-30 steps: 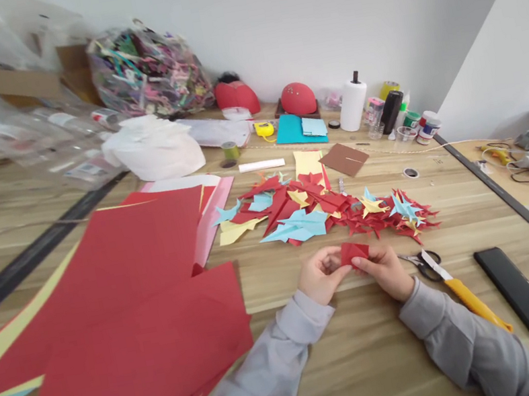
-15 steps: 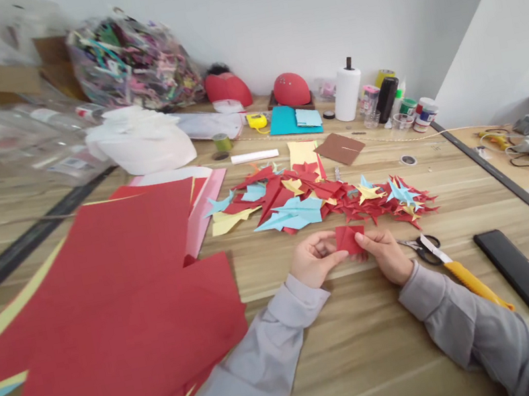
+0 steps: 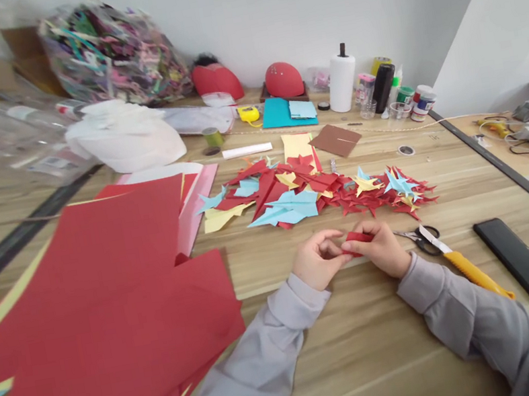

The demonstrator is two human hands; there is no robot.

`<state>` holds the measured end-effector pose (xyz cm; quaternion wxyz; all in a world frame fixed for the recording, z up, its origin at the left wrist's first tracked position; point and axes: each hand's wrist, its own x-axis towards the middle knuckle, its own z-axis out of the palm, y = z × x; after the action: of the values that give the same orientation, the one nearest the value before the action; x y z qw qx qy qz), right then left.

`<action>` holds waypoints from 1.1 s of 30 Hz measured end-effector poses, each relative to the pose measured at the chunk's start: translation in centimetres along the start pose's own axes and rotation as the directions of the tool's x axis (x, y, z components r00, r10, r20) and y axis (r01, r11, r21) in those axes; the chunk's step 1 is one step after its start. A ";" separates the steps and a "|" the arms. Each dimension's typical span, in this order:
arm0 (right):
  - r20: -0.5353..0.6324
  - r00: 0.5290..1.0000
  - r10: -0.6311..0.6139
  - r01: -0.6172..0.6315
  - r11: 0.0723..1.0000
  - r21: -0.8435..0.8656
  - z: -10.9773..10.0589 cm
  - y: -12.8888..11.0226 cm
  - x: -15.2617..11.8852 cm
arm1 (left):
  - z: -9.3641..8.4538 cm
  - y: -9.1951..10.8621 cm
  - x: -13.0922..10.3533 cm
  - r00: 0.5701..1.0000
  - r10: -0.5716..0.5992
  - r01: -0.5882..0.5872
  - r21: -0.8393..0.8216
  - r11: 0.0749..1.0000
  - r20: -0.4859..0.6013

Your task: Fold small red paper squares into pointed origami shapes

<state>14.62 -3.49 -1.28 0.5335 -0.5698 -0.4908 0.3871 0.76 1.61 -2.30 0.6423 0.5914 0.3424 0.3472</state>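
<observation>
Between my two hands is a small folded piece of red paper (image 3: 357, 241). My right hand (image 3: 380, 247) pinches it, with the thumb across its front. The fingers of my left hand (image 3: 320, 258) curl round to its left edge and touch it there. Just beyond my hands lies a pile of folded red, blue and yellow paper shapes (image 3: 291, 207). Large sheets of red paper (image 3: 110, 307) are spread at the left, over yellow ones.
Scissors (image 3: 426, 241), a yellow-handled cutter (image 3: 477, 273) and a black phone (image 3: 525, 264) lie right of my hands. Farther back stand a white bottle (image 3: 342, 83), small jars and a bag of scraps (image 3: 116, 53). A brown square (image 3: 336, 140) lies behind the pile.
The red paper now shows as a smaller, narrower shape, turned and more covered by my right fingers. My hands have drawn closer together. The view has shifted slightly.
</observation>
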 end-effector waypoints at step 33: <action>-0.035 0.994 0.101 -0.096 0.988 0.125 -0.1 0.6 0.3 | -1.1 -0.2 1.2 0.991 -0.040 0.008 -0.247 0.969 -0.125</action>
<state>14.91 -3.23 -1.86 0.5579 -0.5671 -0.4263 0.4306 0.46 3.17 -2.65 0.6912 0.4792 0.3447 0.4168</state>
